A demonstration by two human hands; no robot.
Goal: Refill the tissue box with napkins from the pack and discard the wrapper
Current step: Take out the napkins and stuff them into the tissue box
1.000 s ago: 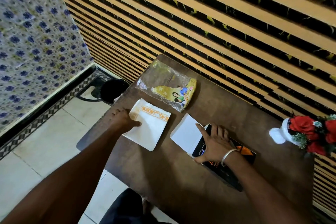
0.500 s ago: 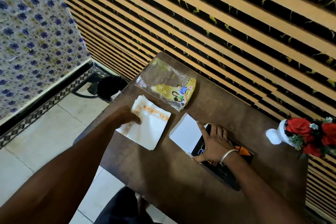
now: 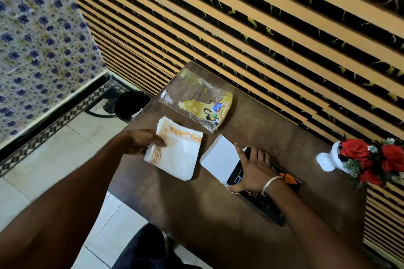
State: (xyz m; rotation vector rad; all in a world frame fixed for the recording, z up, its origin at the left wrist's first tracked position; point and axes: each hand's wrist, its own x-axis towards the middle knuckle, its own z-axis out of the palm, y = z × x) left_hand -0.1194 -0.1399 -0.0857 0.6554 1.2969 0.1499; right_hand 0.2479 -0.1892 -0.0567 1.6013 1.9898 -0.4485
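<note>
A stack of white napkins (image 3: 178,153) with orange borders lies on the brown table (image 3: 218,214), its left edge raised. My left hand (image 3: 142,141) grips that left edge, thumb on top. To the right lies a black tissue box (image 3: 282,190) with orange print, its white end flap (image 3: 218,158) folded open toward the napkins. My right hand (image 3: 253,169) presses flat on the box top, fingers spread. The empty clear wrapper (image 3: 201,102) with a yellow printed picture lies flat at the table's far end.
A black waste bin (image 3: 129,105) stands on the tiled floor just beyond the table's far left corner. A white vase of red flowers (image 3: 371,159) sits at the table's right side against the striped wall. A patterned curtain hangs at left.
My left hand has closed on the napkin stack's left edge and lifted it off the table, shifting the stack slightly. My right hand stays on the box.
</note>
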